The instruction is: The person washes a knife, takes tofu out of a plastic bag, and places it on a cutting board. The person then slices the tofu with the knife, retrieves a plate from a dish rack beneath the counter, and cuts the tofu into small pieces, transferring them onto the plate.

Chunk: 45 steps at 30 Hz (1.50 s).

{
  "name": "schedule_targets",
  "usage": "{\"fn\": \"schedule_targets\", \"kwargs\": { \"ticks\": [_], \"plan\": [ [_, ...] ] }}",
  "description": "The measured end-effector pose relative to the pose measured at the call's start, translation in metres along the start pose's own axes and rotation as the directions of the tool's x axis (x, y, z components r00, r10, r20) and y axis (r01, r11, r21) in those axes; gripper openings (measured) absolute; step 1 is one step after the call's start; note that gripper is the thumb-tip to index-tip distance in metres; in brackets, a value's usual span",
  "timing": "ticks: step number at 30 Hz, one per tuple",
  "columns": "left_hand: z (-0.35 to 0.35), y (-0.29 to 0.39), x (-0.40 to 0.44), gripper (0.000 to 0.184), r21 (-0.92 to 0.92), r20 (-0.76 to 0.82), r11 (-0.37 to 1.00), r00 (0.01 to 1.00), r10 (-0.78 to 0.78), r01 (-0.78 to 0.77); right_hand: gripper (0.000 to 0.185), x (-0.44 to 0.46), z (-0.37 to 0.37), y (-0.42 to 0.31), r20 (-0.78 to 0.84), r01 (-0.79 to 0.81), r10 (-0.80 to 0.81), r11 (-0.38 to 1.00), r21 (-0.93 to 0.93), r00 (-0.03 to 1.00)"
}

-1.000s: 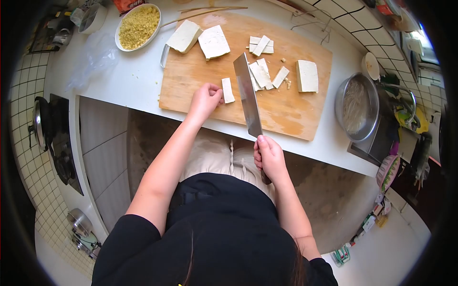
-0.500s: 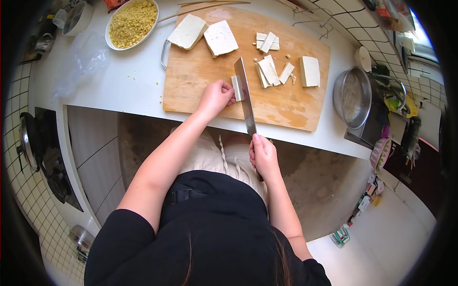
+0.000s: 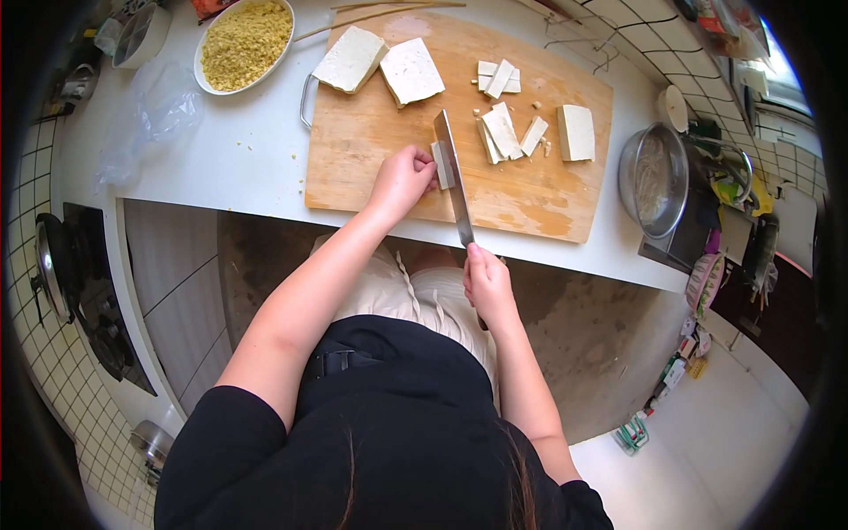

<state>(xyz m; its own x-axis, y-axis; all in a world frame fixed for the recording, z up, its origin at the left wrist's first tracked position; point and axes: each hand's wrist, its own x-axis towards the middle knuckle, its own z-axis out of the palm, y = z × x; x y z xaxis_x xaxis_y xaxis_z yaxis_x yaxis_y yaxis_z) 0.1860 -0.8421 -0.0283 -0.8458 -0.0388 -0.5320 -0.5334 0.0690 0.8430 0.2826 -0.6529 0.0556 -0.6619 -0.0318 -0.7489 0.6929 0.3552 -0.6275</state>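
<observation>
My right hand (image 3: pixel 488 284) is closed round the handle of a cleaver (image 3: pixel 457 181), whose blade stands edge down over a small white tofu piece (image 3: pixel 441 165) near the front of the wooden cutting board (image 3: pixel 380 132). The blade hides part of that piece. At its left side, my left hand (image 3: pixel 406 179) has its fingers bent together, with the fingertips against the piece. Thin tofu slices (image 3: pixel 502 132) lie in a pile right of the blade, with more slices (image 3: pixel 499 79) behind them. Two thick tofu slabs (image 3: pixel 411 71) rest at the back left, and another block (image 3: pixel 576 133) at the right.
A white bowl of yellow crumbled food (image 3: pixel 246 46) stands at the back left, beside a clear plastic bag (image 3: pixel 168 102). Chopsticks (image 3: pixel 380 16) lie behind the board. To the right is a metal bowl (image 3: pixel 654 181) holding pale strands. The counter's front edge runs below the board.
The cleaver blade has come left from beside the small tofu piece to over it. My left hand has moved slightly right, against the piece. The whole view has shifted a little.
</observation>
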Motion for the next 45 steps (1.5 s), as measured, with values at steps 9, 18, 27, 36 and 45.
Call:
{"fn": "schedule_targets", "kwargs": {
  "ticks": [9,18,27,36,45],
  "plan": [
    [0.007,-0.011,0.006,0.015,0.098,-0.034,0.994,0.998,0.058,-0.055,0.052,0.017,0.000,0.023,-0.016,0.044,-0.045,0.998,-0.038,0.999],
    [0.007,-0.012,0.006,0.017,0.113,-0.086,0.994,0.996,0.013,-0.003,0.049,-0.008,-0.038,-0.008,0.132,0.019,-0.052,0.970,0.241,0.990],
    [-0.003,0.014,-0.016,0.034,-0.350,-0.118,0.914,0.977,0.176,-0.207,0.065,-0.004,-0.088,-0.002,0.578,-0.371,-0.047,0.724,0.582,0.815],
    [0.009,0.021,-0.012,0.035,-0.330,-0.225,0.935,0.973,0.055,-0.129,0.066,0.006,-0.120,0.001,0.649,-0.427,-0.173,0.624,0.654,0.741],
    [0.041,0.003,-0.015,0.051,0.583,-0.430,0.812,0.844,0.320,-0.011,0.066,0.019,-0.147,0.003,0.580,-0.398,-0.089,0.643,0.654,0.810]
  ]
}}
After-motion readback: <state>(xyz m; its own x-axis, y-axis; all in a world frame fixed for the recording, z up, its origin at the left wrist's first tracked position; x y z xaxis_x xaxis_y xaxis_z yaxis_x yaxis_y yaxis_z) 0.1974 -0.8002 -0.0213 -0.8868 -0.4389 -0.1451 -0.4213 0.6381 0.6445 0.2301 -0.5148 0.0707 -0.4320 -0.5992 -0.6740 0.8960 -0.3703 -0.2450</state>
